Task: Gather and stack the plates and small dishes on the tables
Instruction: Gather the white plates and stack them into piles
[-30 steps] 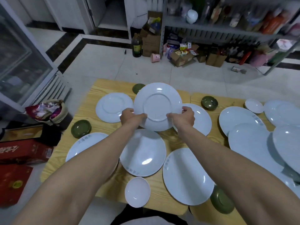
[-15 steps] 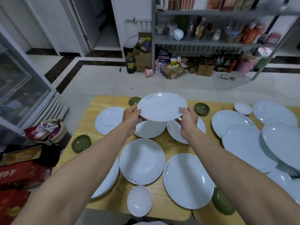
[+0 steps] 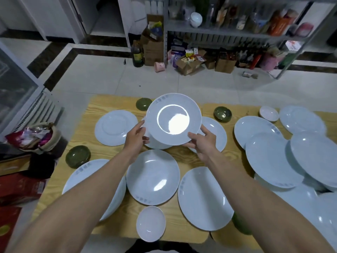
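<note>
- The left hand (image 3: 135,138) and right hand (image 3: 202,141) each pinch the near rim of one plate (image 3: 174,119), thumbs on top.
- The plate is raised above the table (image 3: 87,148), its face tilted toward the camera, over a second plate (image 3: 158,145) that lies flat.
- The table is pale grained wood. A right table (image 3: 242,110) stands against its right edge.
- The tables carry flat and overlapping white plates, a small dish (image 3: 151,223) at the near edge, and green dishes (image 3: 78,156).
- The floor (image 3: 109,77) is light tile with a dark border.
- A metal rack (image 3: 228,30) of bottles and packets stands at the far side, with boxes (image 3: 153,50) and a dark bottle (image 3: 137,53) on the floor beside it.
- A glass cabinet (image 3: 14,88) stands at the left.
</note>
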`<action>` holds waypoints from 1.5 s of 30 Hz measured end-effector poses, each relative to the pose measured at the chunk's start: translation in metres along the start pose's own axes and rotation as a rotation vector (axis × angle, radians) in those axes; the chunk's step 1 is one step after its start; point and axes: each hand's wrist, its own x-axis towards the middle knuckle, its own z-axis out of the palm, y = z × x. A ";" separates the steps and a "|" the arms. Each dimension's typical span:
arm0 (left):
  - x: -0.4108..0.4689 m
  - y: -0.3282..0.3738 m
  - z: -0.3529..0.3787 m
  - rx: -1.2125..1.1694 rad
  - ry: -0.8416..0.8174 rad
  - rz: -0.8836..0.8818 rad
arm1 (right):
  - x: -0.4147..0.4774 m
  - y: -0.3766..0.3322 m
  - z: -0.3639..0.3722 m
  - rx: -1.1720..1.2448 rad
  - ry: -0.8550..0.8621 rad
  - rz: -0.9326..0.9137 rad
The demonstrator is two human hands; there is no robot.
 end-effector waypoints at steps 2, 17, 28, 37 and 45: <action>0.008 -0.016 -0.004 0.129 0.036 -0.015 | 0.005 0.002 0.005 0.023 0.043 -0.003; 0.056 -0.069 -0.004 0.037 -0.032 -0.163 | 0.042 0.012 0.018 0.093 0.148 0.055; 0.060 -0.051 -0.002 -0.288 -0.026 -0.171 | 0.031 0.005 0.028 0.155 0.117 0.046; 0.017 -0.006 -0.021 -0.328 0.072 -0.073 | -0.009 -0.017 0.035 0.211 0.017 -0.042; -0.061 0.009 -0.064 -0.375 0.188 0.044 | -0.073 -0.019 0.048 0.166 -0.107 -0.163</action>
